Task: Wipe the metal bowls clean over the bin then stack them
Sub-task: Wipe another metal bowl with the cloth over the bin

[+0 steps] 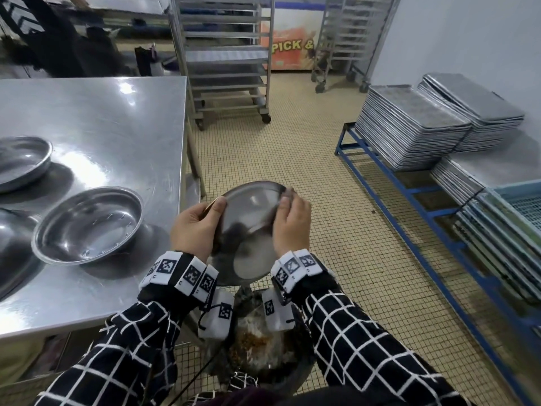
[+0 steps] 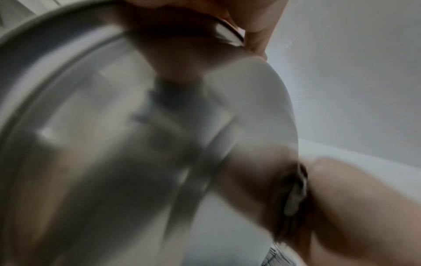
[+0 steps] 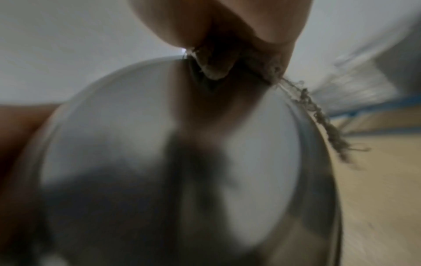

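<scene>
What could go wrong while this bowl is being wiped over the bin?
The left hand grips the tilted bowl only at its rim, so it may slip into the bin of scraps below. The frayed cloth in the right hand could shed threads on the rim. Bowls on the table look unstacked.

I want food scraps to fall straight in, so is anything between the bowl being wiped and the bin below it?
Nothing visible does. The bowl, held by the left hand and wiped with a cloth in the right hand, hangs tilted directly above the open bin, with only air between them.
</scene>
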A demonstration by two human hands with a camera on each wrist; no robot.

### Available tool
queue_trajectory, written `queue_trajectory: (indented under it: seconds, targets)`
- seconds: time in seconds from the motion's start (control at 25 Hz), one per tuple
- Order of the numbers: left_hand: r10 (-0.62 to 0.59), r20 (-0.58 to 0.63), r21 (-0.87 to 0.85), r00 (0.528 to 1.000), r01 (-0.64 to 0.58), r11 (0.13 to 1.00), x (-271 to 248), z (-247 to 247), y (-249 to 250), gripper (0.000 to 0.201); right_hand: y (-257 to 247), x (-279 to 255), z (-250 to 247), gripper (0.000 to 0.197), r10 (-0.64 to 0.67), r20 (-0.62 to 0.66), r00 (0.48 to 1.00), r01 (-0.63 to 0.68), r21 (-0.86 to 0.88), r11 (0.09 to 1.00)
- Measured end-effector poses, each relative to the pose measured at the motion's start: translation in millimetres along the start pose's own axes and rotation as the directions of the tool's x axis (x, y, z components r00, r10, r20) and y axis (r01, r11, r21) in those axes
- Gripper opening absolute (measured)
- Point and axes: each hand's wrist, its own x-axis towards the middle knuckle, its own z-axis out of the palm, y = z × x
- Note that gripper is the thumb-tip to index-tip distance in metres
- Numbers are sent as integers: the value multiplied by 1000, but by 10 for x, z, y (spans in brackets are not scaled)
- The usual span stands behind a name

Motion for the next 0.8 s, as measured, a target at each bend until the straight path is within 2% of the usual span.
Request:
queue_trajectory:
  seconds: [0.08, 0.12, 0.2, 0.32, 0.44, 0.6, 0.68, 0.8]
  targets:
    - [-44, -11, -89, 999, 43, 995, 6, 25, 23, 30, 222, -2, -31, 42, 291, -30, 956, -282, 167, 945]
    - [-61, -12, -132, 998, 59, 989, 17, 29, 21, 31, 325, -32, -30, 41, 376, -51, 925, -354, 241, 904]
    - [-92, -6, -198, 996, 89, 976, 27, 32, 12, 30, 479, -105, -29, 33, 457, -56, 888, -404, 380, 832]
    - [-153, 3, -233, 988, 149, 961, 50, 5, -64, 29, 472, -78, -184, 19, 503, 39, 864, -460, 468, 754]
    - [-145, 16, -200, 989, 145, 969, 71, -52, -147, 22, 488, 23, -380, 23, 388, 70, 919, -384, 381, 841]
    - [-42, 164, -14, 986, 45, 999, 33, -79, -261, 5, 563, 113, -551, 30, 166, 90, 982, -181, 203, 962]
    - [-11, 213, 4, 977, 11, 1000, 3, -39, -306, 7, 552, 176, -610, 28, 52, 179, 982, -73, 116, 991]
    - [34, 301, 106, 953, -69, 992, -51, 52, -279, 6, 492, 262, -609, 23, -116, 320, 940, 125, -8, 992]
